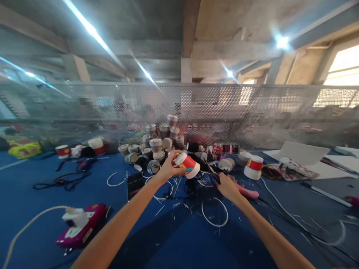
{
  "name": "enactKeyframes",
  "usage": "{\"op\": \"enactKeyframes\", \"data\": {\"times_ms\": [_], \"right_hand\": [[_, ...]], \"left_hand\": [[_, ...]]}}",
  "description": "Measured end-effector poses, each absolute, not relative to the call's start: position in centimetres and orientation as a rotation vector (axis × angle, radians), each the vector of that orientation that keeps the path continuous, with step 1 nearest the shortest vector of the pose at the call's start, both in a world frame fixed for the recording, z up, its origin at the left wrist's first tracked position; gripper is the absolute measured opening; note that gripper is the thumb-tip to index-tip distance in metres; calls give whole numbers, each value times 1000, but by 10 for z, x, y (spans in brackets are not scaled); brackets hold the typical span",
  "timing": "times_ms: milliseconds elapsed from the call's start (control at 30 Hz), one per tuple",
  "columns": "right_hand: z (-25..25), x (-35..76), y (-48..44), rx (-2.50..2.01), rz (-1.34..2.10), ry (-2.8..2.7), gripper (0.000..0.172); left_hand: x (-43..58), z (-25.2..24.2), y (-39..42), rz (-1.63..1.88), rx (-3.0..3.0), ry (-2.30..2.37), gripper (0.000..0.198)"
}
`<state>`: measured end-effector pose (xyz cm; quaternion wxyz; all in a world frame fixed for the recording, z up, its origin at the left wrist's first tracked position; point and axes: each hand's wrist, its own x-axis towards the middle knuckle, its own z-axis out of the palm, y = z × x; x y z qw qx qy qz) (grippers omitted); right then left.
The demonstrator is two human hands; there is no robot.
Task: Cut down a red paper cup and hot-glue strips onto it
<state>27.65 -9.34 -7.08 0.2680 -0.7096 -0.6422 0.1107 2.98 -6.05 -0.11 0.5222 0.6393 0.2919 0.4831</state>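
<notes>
Head view showed a blue worktop (179,239) strewn with white offcuts, a white ring (214,213) and a black cable (64,181). The left hand (168,168) held a red-and-white paper cup (187,164) tilted on its side above the worktop, its grip closed round the cup's body. The right hand (228,188) lay low on the worktop just beside a pink tool (249,192); whether its grip was closed on anything could not be told. Behind both hands a heap of cups (159,144) rose against a perforated mesh screen (196,108). A second red-and-white cup (254,167) stood upside down to the right, and a magenta device (81,226) lay near the left. Overhead ran a concrete ceiling (157,41) with a tube light (89,28), and a bright window (343,65) lit the right.
</notes>
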Motion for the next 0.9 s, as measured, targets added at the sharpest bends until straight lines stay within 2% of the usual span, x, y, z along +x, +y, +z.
{"op": "enactKeyframes", "data": {"times_ms": [100, 167, 233, 400, 600, 900], "right_hand": [[-77, 278, -90, -1737, 382, -1619, 4], [-82, 276, -89, -1619, 457, -1568, 3], [-86, 271, -88, -1458, 566, -1513, 9], [-86, 256, -95, -862, 1035, -1071, 27], [-74, 260, -99, -764, 1018, -983, 37], [-78, 264, -101, -706, 1202, -961, 44]], "left_hand": [[29, -26, -58, 1237, 1395, 725, 73], [29, -48, -61, 1250, 1325, 712, 62], [29, -71, -66, 1279, 1298, 688, 57], [37, -101, -78, 1350, 1114, 677, 62], [42, -108, -74, 1456, 1042, 744, 50], [45, -111, -72, 1458, 942, 727, 59]]}}
